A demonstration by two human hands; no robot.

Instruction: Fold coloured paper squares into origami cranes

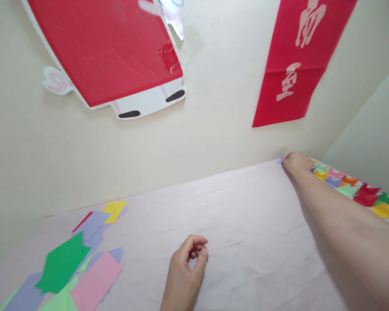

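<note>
The right hand (297,163) pinches a small purple paper (279,160) near the wall (227,151). A soft pinch should stop creases. The left hand (185,272) curls loosely, a gap inside, seemingly empty. The right arm (340,224) may hide some folded papers (366,195); the right fingertips look blurry.

Red banner (298,58) on cream wall (218,116)

Red banner (303,65) on pale wall (218,116)
</note>
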